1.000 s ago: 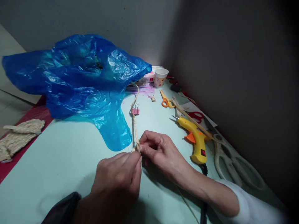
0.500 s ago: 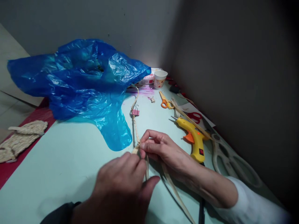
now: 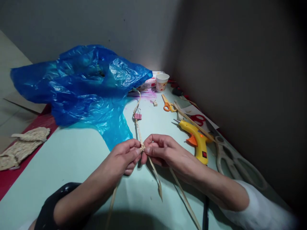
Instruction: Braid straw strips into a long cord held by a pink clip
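Observation:
A thin pale braid (image 3: 138, 129) of flat plant-fibre strands runs from under the blue plastic bag toward me. My left hand (image 3: 126, 155) pinches a strand at the braid's near end, thumb against fingers. Close beside it, my right hand (image 3: 163, 148) is closed on the same end from the other side. One loose strand (image 3: 154, 171) hangs between the hands. Another strand (image 3: 184, 196) trails below my right hand, and a third (image 3: 112, 203) drops below my left wrist. Farther up, a pink binder clip (image 3: 137, 116) grips the braid.
A blue plastic bag (image 3: 83, 86) spreads over the back left. At right lie a yellow glue gun (image 3: 199, 140), orange-handled scissors (image 3: 168, 105), red-handled scissors (image 3: 198, 119) and large scissors (image 3: 230, 163). A paper cup (image 3: 162, 83) stands behind. A woven piece (image 3: 26, 147) lies far left.
My left hand has turned and drawn back from over the strands to pinch at the braid's end. My right hand keeps its hold there. The middle strand now hangs with its tip visible.

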`<action>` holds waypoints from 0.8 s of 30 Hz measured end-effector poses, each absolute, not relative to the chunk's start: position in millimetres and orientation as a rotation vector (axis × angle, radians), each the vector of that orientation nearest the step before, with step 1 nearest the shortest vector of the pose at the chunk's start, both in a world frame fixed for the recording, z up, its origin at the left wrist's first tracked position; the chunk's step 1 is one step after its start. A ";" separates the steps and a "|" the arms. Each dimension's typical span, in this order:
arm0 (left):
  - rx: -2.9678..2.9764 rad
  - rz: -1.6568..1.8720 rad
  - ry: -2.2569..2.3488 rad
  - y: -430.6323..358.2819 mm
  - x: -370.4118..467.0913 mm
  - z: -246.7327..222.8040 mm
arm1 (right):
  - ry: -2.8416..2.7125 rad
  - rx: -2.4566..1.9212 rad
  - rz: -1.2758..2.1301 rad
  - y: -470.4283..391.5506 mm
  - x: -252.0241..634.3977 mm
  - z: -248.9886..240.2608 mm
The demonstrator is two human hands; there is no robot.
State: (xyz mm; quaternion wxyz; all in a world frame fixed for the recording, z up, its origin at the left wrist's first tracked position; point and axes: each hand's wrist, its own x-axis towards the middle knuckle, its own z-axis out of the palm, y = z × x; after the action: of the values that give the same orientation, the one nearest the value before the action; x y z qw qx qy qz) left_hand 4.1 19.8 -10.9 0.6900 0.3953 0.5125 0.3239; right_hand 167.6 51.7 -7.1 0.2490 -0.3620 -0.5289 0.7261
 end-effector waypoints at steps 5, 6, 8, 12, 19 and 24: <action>0.886 0.793 1.190 17.1 8.5 -13.5 | -1.730 -1.093 1.703 48.5 168.7 -9.6; 0.899 0.799 1.209 16.9 9.3 -13.8 | -1.763 -1.102 1.651 47.7 168.7 -10.8; 0.933 0.799 1.259 17.3 10.8 -14.3 | -1.813 -1.118 1.569 46.4 169.6 -12.0; 0.933 0.817 1.322 18.1 12.3 -16.1 | -2.042 -1.128 1.401 44.7 173.9 -5.6; 0.927 0.835 1.356 13.8 11.1 -18.7 | -2.494 -1.375 0.810 45.4 174.0 3.9; 1.013 0.815 1.441 14.7 13.2 -15.8 | -2.522 -1.329 0.674 40.6 171.3 1.1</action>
State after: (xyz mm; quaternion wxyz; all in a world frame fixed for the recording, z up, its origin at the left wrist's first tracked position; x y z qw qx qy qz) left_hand 13.2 14.7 -15.8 0.5652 0.4305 0.6126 0.3463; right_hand 171.3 40.6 1.1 0.1060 -0.4511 -0.8561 0.2289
